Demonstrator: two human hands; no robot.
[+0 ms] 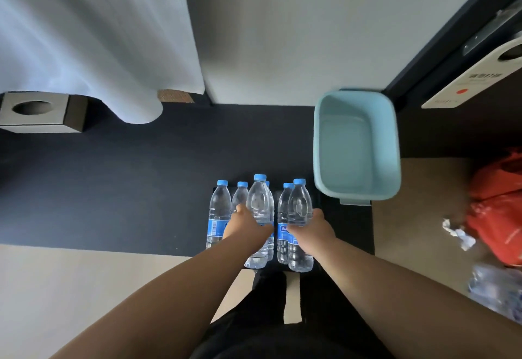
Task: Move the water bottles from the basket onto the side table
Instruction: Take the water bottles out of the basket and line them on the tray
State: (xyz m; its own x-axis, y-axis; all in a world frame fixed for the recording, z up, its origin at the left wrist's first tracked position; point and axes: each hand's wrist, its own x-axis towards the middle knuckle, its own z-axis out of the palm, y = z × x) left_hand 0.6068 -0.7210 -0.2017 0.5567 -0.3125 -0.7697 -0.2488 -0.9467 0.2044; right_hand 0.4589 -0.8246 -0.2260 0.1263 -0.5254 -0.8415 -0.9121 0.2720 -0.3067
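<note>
Several clear water bottles with blue caps and blue labels stand on a small black side table (343,226) in front of me. My left hand (248,227) grips the tall front bottle (259,206) left of centre. My right hand (313,227) grips another front bottle (300,209) on the right. More bottles stand behind and beside them, one at the far left (218,211). The light blue basket (357,144) stands on the floor just right of the bottles, and I see nothing inside it.
A white curtain (93,36) hangs at the back left beside a box with a round hole (36,111). A dark door (452,33) with a white hanger sign is at the right. A red bag (500,206), crumpled paper (459,234) and plastic litter lie on the floor at the right.
</note>
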